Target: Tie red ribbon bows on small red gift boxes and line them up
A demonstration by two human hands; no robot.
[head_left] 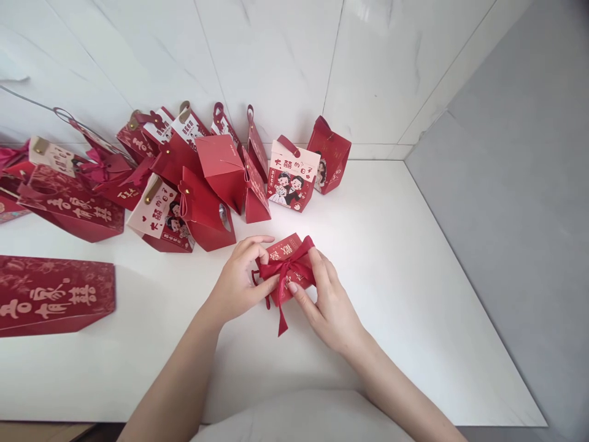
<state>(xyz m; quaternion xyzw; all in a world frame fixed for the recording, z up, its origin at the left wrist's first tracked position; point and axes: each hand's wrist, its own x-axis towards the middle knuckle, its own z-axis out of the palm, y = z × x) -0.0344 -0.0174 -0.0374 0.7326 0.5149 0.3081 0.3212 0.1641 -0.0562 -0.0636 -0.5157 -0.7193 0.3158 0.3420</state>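
A small red box (281, 250) with gold characters is between my two hands over the white table. Around it runs a dark red ribbon (288, 267), tied in a bow at the front, with one tail hanging down toward me. My left hand (242, 279) pinches the bow's left loop, thumb in front. On the right side, my right hand (329, 294) has its fingers on the right loop and its thumb tip close to the knot. A dark red cord shows at the box's left edge, partly hidden by my left fingers.
Several red gift boxes (207, 212) with handles stand along the back left of the white table (414, 319), near the marble wall. A box with a couple printed on it (292, 178) stands behind my hands. A larger red box (55, 294) lies at the left.
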